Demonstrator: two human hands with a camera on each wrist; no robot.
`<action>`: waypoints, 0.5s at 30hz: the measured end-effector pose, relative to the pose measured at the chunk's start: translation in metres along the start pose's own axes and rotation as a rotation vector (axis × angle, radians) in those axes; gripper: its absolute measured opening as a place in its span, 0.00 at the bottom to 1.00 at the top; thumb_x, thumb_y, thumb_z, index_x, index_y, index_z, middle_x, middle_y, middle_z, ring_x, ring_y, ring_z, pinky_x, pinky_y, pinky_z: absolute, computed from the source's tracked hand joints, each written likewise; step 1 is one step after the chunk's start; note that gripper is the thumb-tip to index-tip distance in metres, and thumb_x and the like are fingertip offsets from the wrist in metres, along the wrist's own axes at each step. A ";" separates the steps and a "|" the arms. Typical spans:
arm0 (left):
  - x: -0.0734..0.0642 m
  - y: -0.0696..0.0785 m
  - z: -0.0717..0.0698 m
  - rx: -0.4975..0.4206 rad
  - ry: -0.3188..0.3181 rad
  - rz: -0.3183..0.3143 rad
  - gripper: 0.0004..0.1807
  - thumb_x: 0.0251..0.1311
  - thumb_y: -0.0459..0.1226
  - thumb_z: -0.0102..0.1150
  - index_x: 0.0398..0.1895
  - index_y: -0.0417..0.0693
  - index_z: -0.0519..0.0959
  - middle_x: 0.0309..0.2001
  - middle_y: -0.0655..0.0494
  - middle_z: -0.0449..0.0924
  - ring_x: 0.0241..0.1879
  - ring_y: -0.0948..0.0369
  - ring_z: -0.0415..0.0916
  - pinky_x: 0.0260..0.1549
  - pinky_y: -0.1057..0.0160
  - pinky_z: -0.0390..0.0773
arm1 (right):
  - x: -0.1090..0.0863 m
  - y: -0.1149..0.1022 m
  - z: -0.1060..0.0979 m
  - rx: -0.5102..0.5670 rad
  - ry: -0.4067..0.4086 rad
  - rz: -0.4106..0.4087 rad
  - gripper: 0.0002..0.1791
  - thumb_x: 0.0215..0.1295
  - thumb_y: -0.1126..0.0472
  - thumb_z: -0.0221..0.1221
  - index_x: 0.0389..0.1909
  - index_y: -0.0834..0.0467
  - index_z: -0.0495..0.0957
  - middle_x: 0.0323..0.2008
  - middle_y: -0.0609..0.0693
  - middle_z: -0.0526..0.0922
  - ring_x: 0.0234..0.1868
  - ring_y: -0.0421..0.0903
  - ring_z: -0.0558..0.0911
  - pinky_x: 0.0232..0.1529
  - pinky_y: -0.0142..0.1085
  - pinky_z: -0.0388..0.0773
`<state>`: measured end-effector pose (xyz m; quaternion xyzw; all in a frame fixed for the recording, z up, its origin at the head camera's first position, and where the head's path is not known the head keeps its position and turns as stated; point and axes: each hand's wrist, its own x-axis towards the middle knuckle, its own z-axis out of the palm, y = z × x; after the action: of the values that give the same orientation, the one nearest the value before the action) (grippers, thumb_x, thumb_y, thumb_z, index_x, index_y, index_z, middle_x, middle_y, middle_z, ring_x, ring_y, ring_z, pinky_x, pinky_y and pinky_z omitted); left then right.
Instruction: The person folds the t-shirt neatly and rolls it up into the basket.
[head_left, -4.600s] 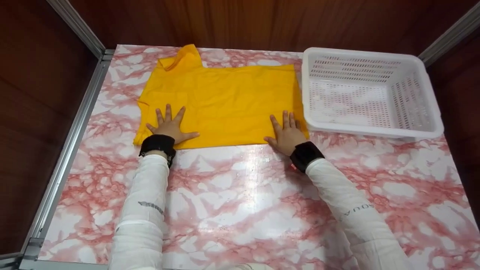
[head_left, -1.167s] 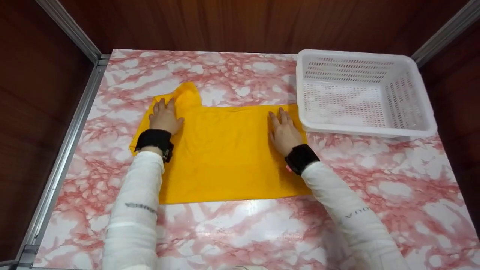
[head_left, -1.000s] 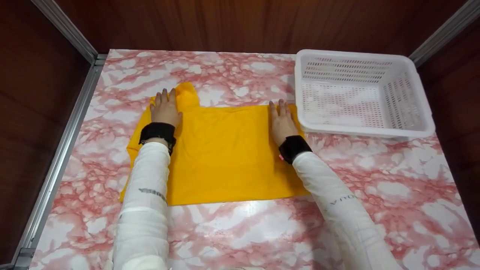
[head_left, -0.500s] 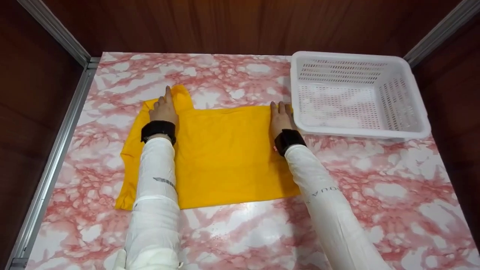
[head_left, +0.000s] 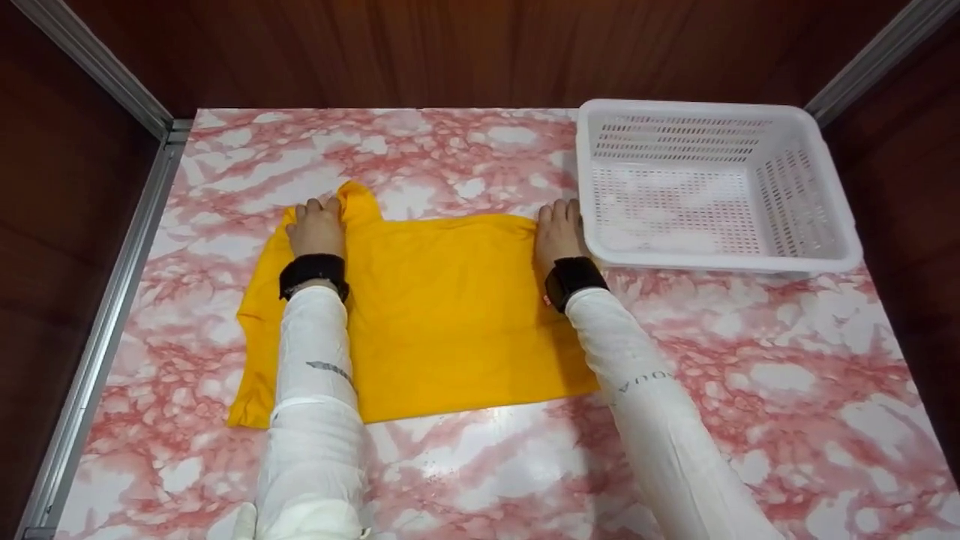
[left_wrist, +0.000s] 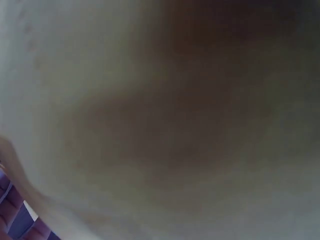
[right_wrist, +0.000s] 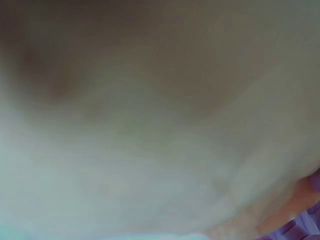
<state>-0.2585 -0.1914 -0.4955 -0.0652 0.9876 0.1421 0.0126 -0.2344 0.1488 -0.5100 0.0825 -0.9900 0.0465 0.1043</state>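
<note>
A yellow T-shirt (head_left: pixel 457 315) lies folded on the marbled table, its long folded body across the middle and a sleeve (head_left: pixel 358 201) sticking up at the upper left. My left hand (head_left: pixel 316 229) is at the far edge beside that sleeve, fingers curled down and gripping the cloth. At the far right corner my right hand (head_left: pixel 559 232) pinches the shirt's edge, right against the basket's wall; the cloth beside it bulges up slightly. The thumbs and fingertips are hidden in the head view. Both wrist views are filled with blurred skin.
A white plastic basket (head_left: pixel 720 262) with slotted walls stands at the back right and holds nothing. Brown wooden panels (head_left: pixel 375 52) enclose the table (head_left: pixel 480 480) at the back and sides, with metal rails along the corners.
The shirt has been drawn nearer over the table since the oldest frame. Both hands then slid to its far edge, and their straight fingers have now curled onto the cloth.
</note>
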 end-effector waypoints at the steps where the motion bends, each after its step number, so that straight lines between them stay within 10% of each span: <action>1: 0.000 -0.001 0.000 -0.006 0.002 -0.006 0.19 0.70 0.41 0.45 0.60 0.46 0.69 0.53 0.36 0.68 0.56 0.41 0.62 0.48 0.39 0.65 | 0.000 0.000 0.000 0.004 0.028 -0.027 0.13 0.66 0.72 0.36 0.41 0.73 0.68 0.42 0.70 0.70 0.54 0.68 0.67 0.62 0.52 0.60; 10: 0.002 -0.003 0.000 -0.040 0.027 -0.026 0.17 0.72 0.41 0.42 0.58 0.46 0.71 0.51 0.37 0.70 0.55 0.42 0.63 0.49 0.40 0.64 | 0.005 0.002 0.001 -0.006 0.066 -0.122 0.13 0.64 0.73 0.37 0.36 0.74 0.71 0.33 0.68 0.75 0.39 0.65 0.74 0.51 0.54 0.67; 15: 0.005 -0.006 -0.007 -0.071 0.179 0.033 0.15 0.70 0.38 0.41 0.51 0.38 0.72 0.47 0.38 0.71 0.51 0.41 0.65 0.47 0.43 0.64 | 0.006 0.003 0.002 -0.075 0.054 -0.167 0.13 0.63 0.73 0.38 0.34 0.73 0.72 0.32 0.66 0.75 0.38 0.62 0.74 0.44 0.50 0.70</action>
<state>-0.2622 -0.2001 -0.4904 -0.0617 0.9800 0.1710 -0.0805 -0.2406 0.1511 -0.5105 0.1593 -0.9776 0.0026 0.1373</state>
